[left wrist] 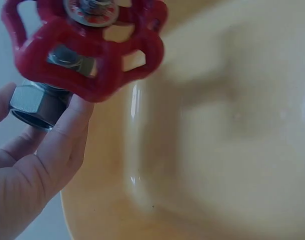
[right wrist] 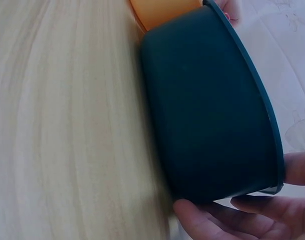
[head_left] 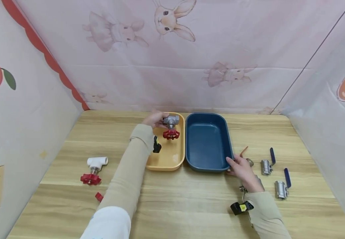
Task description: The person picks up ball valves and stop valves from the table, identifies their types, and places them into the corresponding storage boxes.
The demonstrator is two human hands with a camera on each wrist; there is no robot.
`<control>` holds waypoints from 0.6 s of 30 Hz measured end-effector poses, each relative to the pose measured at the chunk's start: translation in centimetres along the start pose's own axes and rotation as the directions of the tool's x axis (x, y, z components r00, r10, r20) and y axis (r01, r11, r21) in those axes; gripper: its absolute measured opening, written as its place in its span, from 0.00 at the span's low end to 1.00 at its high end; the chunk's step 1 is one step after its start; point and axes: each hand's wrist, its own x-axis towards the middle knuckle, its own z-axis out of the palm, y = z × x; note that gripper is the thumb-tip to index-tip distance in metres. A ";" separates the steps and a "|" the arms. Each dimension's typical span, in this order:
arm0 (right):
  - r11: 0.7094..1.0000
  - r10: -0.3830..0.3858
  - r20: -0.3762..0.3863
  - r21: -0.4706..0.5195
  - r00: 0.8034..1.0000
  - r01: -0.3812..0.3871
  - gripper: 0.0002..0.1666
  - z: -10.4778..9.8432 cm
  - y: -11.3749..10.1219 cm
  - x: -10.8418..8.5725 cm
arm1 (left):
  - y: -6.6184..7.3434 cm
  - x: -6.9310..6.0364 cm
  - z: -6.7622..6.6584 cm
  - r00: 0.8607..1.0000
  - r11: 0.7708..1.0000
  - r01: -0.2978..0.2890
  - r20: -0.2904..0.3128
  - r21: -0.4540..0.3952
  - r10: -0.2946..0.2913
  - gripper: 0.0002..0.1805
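My left hand (head_left: 155,119) holds a metal gate valve (head_left: 171,121) by one end of its body, over the far part of the yellow tray (head_left: 164,160). The valve's red handwheel (left wrist: 100,55) points toward the near side, and its hex end (left wrist: 37,106) sits between thumb and fingers in the left wrist view. At the near right corner of the dark blue tray (head_left: 207,146), my right hand (head_left: 245,172) grips the rim and wall. Thumb over the rim and fingers (right wrist: 197,220) against the outside and low edge show in the right wrist view.
On the left lies a white valve with a red handwheel (head_left: 94,171); a red piece (head_left: 99,197) is partly hidden by my left arm. Two ball valves with blue levers (head_left: 266,167) (head_left: 281,190) lie at right. An orange-red lever (head_left: 244,151) shows beside my right hand.
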 end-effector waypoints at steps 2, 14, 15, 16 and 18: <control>1.000 0.002 -0.001 -0.001 1.000 -0.002 0.29 0.0 -0.1 0.0 | 0.0 0.1 0.1 1.000 1.000 0.003 -0.008 0.005 -0.003 0.18; 1.000 0.000 -0.009 0.001 1.000 0.000 0.28 -0.1 0.0 -0.1 | 0.4 -0.7 0.7 1.000 0.998 0.015 0.020 0.060 -0.016 0.20; 1.000 0.000 -0.008 0.001 1.000 0.000 0.28 -0.2 0.1 -0.1 | 0.5 -1.1 0.8 0.999 0.998 0.019 0.026 0.064 -0.021 0.20; 1.000 -0.004 -0.005 0.000 1.000 0.004 0.28 -0.2 0.1 -0.1 | 0.6 -1.4 0.9 0.999 0.997 0.019 0.032 0.076 -0.022 0.20; 1.000 -0.001 -0.002 0.004 1.000 0.001 0.28 -0.2 0.1 -0.1 | 0.8 -1.8 1.1 0.999 0.996 0.027 0.033 0.085 -0.030 0.20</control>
